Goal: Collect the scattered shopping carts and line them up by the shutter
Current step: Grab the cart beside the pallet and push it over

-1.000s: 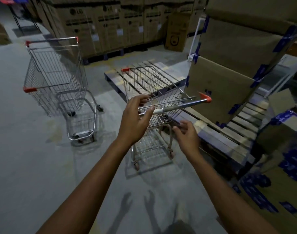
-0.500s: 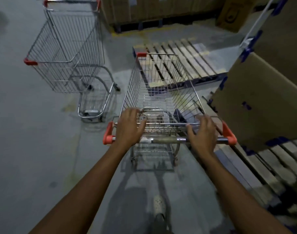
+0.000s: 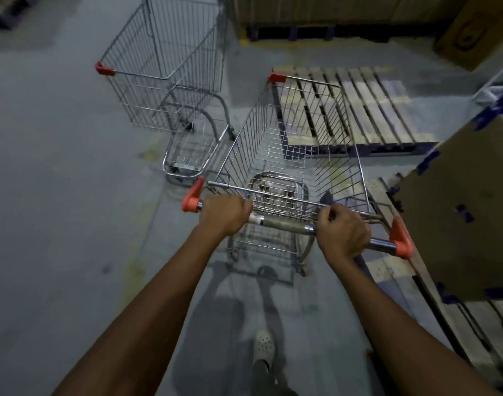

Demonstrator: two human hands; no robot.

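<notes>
Wire-mesh cart [image 3: 290, 155] — orange-capped handle [image 3: 284, 222] gripped by both hands.

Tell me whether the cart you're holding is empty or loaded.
Empty. The wire basket of the held cart shows only the floor, the pallet and its own lower frame through it; nothing lies inside.

left hand [image 3: 224, 214] + right hand [image 3: 343, 234] grip cart handle [image 3: 284, 224] | second cart [image 3: 170, 72] ahead-left | pallet [image 3: 367, 110] ahead-right

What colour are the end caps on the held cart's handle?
Orange-red end caps on the handle; head view.
</notes>
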